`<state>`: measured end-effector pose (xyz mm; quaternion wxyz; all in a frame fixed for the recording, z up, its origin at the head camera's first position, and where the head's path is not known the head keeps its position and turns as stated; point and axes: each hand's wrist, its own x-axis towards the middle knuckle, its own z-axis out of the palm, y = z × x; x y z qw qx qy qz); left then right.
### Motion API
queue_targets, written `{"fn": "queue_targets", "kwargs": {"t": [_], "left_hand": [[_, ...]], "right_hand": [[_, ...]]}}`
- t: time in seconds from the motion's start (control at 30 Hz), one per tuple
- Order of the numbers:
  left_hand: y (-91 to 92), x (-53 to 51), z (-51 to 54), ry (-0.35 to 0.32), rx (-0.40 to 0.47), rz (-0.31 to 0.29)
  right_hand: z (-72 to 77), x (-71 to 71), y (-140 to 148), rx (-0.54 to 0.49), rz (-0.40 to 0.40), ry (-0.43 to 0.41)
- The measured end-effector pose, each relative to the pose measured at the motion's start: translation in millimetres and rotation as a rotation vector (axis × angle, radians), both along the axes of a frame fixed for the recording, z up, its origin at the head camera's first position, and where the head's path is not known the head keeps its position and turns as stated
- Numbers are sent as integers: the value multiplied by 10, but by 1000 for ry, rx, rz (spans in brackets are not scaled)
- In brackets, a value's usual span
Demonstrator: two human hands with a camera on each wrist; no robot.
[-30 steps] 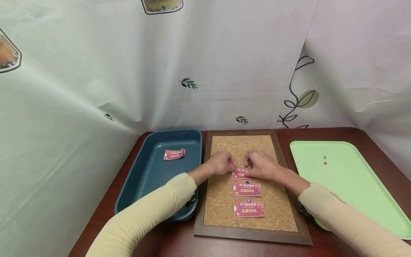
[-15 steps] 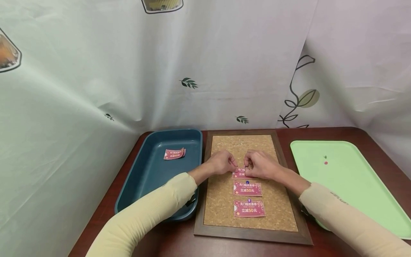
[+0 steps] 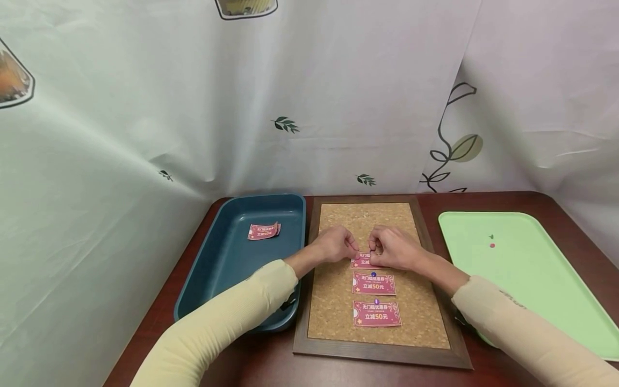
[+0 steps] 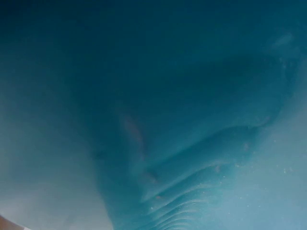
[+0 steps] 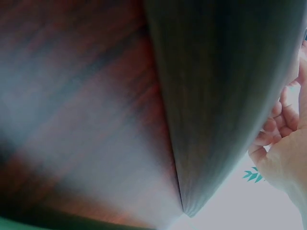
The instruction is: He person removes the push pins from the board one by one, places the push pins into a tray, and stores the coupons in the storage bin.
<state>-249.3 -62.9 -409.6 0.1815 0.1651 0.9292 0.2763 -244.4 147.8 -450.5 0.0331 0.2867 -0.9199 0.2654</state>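
Cork board (image 3: 331,301), grainy, wood-framed; left hand (image 3: 335,244) pinched rectangular paper coupon (image 3: 360,263); right hand (image 3: 394,248) curled fingers over other end, grip hidden.

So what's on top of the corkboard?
Three pink coupons in a column: the nearest has a purple pin, the middle one a blue pin. The right hand covers part of the farthest, hiding any pin there. Something tiny lies beyond them, too small to identify.

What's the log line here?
left hand: at left end of top coupon | right hand: over its right end | grip: unclear | middle coupon: blue pin, top edge | bottom coupon: purple pin, top edge
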Motion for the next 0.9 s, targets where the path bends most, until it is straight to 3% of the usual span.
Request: {"fn": "queue_targets", "kwargs": {"t": [0.17, 0.47, 0.9], "left_hand": [[0, -9, -11, 26, -15, -18], [8, -28, -24, 11, -13, -7], [5, -9, -5, 10, -14, -3]], "right_hand": [[-5, 8, -1, -9, 0, 20], [-22, -2, 0, -12, -6, 42], [-14, -7, -1, -15, -5, 15]]}}
